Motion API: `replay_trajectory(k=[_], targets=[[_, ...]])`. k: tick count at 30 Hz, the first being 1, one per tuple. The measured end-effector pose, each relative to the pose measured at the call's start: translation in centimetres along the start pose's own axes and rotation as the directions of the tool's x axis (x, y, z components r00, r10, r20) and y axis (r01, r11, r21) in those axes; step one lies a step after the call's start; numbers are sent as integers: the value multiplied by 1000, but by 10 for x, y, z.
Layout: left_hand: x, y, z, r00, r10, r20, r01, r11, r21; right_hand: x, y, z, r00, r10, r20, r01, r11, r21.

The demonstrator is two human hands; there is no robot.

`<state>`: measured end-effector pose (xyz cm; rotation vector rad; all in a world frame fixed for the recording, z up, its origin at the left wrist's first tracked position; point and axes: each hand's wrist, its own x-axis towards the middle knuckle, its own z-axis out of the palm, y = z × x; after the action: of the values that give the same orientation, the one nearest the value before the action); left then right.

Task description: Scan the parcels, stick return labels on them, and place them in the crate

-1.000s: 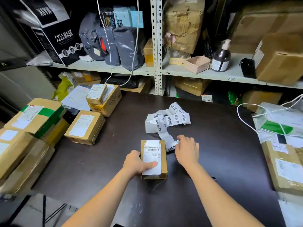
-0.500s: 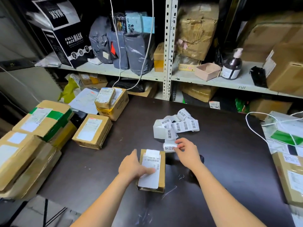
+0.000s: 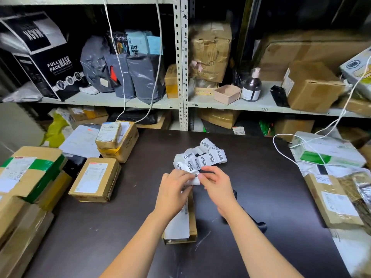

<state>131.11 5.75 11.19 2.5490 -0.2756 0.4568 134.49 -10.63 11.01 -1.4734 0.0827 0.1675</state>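
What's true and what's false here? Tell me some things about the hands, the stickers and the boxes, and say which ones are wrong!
1. Both the left hand and the right hand pinch the strip of return labels. True.
2. The small parcel below the hands sits in a crate. False: it lies on the dark table.
3. A brown pump bottle stands on the shelf beside a pink tray. True.
4. The FULL FACE MASK box lies on the table. False: it sits up on the shelf, at the far left.
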Motion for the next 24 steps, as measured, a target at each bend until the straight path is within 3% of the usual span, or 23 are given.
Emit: replay_trajectory(k=[6, 18, 24], targets=[[2, -6, -6, 993, -99, 61, 112, 955, -276, -16, -5, 0, 995, -5, 96, 5, 1000, 2], [3, -13, -20, 963, -102, 251, 210, 865, -456, -21, -13, 5, 988, -93, 122, 125, 946, -298], [4, -14, -18, 960, -171, 220, 260, 834, -486, -18, -10, 4, 987, -114, 109, 145, 929, -341]])
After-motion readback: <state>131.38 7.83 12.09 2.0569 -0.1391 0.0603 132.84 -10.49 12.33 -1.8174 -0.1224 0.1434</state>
